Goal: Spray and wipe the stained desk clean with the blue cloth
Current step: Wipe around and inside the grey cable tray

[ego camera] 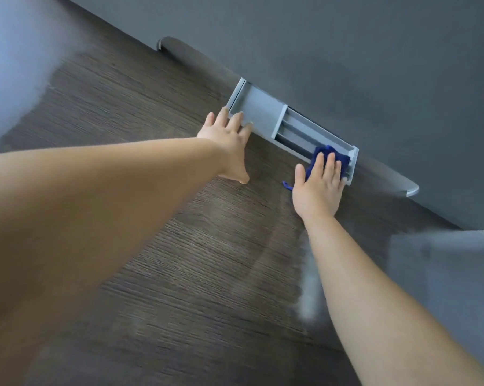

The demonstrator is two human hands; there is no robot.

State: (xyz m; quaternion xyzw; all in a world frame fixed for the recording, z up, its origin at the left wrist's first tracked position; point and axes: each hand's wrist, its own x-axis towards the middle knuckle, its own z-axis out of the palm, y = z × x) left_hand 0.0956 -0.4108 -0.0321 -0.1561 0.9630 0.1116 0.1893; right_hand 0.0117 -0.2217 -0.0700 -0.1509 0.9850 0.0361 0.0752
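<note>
At desk (157,246) rear: two hands, one blue cloth (331,158), one grey tray (263,112).

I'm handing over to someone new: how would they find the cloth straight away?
Follow the dark wooden desk to its back edge, where a long grey cable box sits against the grey wall. At the box's right end, the right hand presses flat on the cloth. It is the only deep blue thing there.
</note>
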